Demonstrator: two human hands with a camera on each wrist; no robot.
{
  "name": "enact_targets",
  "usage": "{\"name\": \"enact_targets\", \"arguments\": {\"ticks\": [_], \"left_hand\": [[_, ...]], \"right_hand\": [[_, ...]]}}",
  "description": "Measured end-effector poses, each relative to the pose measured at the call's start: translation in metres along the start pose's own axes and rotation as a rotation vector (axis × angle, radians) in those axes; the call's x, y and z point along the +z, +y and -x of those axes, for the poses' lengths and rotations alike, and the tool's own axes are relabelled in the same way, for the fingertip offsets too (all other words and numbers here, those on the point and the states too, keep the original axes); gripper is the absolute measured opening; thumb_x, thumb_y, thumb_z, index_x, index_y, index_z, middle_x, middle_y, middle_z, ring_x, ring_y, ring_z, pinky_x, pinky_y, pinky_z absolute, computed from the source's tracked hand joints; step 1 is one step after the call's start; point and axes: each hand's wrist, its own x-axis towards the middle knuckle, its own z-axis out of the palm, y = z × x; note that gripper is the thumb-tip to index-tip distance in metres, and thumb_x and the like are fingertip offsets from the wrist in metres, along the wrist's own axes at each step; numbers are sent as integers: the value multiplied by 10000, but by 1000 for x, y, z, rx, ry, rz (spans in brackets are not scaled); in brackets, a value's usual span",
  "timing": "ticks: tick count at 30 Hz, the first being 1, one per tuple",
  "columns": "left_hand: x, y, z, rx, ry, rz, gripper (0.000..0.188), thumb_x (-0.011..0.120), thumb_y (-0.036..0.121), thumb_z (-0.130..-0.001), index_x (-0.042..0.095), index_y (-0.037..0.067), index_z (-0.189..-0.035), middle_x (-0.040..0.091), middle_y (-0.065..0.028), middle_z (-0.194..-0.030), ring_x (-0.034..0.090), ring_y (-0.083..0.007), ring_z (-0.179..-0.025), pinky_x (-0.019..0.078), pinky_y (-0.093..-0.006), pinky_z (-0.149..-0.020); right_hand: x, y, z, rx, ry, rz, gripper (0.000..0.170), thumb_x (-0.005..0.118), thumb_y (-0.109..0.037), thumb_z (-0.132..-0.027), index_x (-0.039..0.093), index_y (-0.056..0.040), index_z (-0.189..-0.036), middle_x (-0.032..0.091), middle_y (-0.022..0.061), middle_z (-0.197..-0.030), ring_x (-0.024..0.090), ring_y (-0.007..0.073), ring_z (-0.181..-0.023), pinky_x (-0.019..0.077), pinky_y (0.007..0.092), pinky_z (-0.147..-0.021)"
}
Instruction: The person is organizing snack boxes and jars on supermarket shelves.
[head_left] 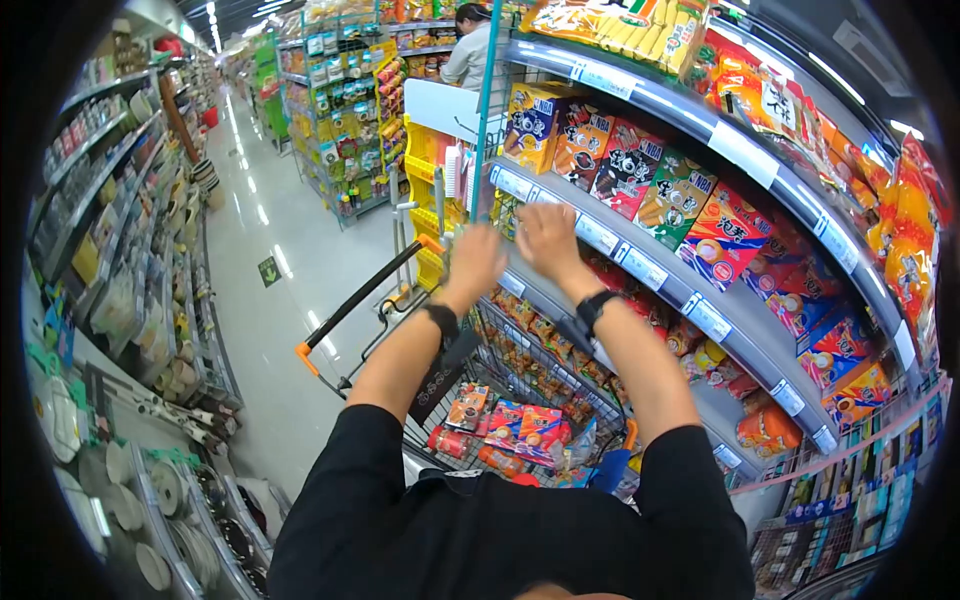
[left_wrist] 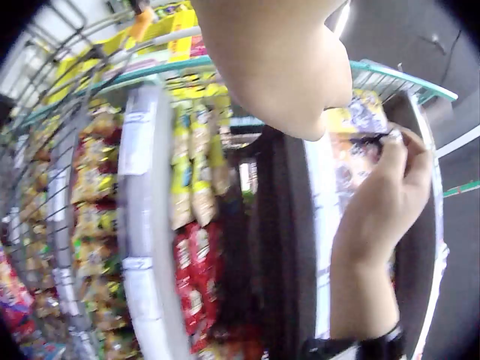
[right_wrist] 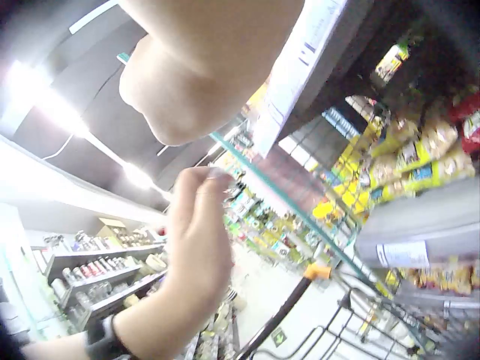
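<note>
Both hands are raised in front of the shelf end, over the far part of the shopping cart [head_left: 410,425]. The left hand [head_left: 475,265] is blurred beside the green shelf post [head_left: 488,110]; in the right wrist view its fingers [right_wrist: 199,195] are bent with nothing seen in them. My right hand [head_left: 548,240], fingers loosely bent, is close before the price-label rail [head_left: 598,236], below a blue and yellow snack box [head_left: 532,128]. Seen from the left wrist, the right hand [left_wrist: 382,202] overlaps the boxed snacks [left_wrist: 354,161]. Nothing shows in its fingers.
Snack packs [head_left: 540,428] and red packages [head_left: 450,441] lie in the cart. Shelves of boxes [head_left: 725,232] and bags curve along the right. An aisle floor [head_left: 255,330] runs at left beside housewares shelves [head_left: 130,240]. A person [head_left: 468,55] stands beyond the shelf end.
</note>
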Motion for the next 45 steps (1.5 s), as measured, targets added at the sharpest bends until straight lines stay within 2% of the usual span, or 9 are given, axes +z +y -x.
{"name": "enact_targets", "arguments": {"ticks": [3,5,10,14,18,23,29,36,45], "left_hand": [[24,53,99,79,-319,207,259,578,139,-697,575,3,-917,574,-204,-878,560,-372,-841,454,-473,-760],[17,100,151,236,-977,252,253,572,213,-676,637,1,-798,623,-216,-860,599,-375,-847,484,-470,-750],[39,172,291,420,-1488,376,430,439,459,-893,607,81,-1008,623,-205,-981,600,-374,-922,466,-459,-829],[17,185,332,412,-1464,441,487,385,500,-913,613,79,-1010,613,-217,-1035,596,-395,-941,459,-487,-833],[26,159,397,262,-1496,406,545,363,507,-917,605,29,-1017,612,-220,-1056,594,-380,-973,469,-478,-828],[-21,172,383,-115,-1146,279,374,510,394,-813,603,42,-901,614,-185,-891,612,-372,-821,493,-476,-733],[-30,184,364,-253,-1217,253,421,601,382,-732,608,38,-974,622,-191,-974,606,-351,-917,487,-457,-796],[-15,186,378,-265,-1199,166,427,532,420,-748,619,55,-951,635,-149,-946,615,-328,-874,504,-444,-741],[-6,179,348,-392,-1543,231,540,552,457,-731,614,66,-1098,644,-200,-972,605,-318,-978,487,-415,-838]], "right_hand": [[-12,-44,66,-59,-80,-148,324,657,-188,-702,562,-77,-991,551,102,-1001,498,279,-957,349,470,-856],[-20,-67,104,-49,-375,-236,327,653,-189,-717,566,-71,-1009,558,95,-994,502,271,-962,357,466,-861],[-44,-105,165,120,-571,-347,309,605,-208,-780,553,-59,-1046,585,99,-947,526,278,-947,374,435,-893],[-42,-126,239,788,-994,-747,396,610,-276,-813,517,-1,-1082,628,151,-968,592,329,-890,457,435,-793],[1,-152,405,1293,-1229,-1027,373,565,-353,-862,552,-48,-1076,641,109,-775,621,195,-575,474,339,-487],[16,-191,541,1188,-1304,-618,353,573,-347,-837,616,-44,-1011,634,114,-726,595,184,-567,463,344,-480],[-48,-241,463,1062,-1233,-846,450,541,-377,-858,584,-31,-1144,636,223,-1012,616,324,-964,476,408,-800],[-55,-261,478,1437,-1554,-1003,257,525,-250,-848,613,-27,-938,648,108,-806,634,209,-653,496,340,-582],[0,-246,477,2042,-1215,-923,307,566,-292,-849,558,-52,-1041,641,114,-891,635,209,-742,506,358,-637]]}}
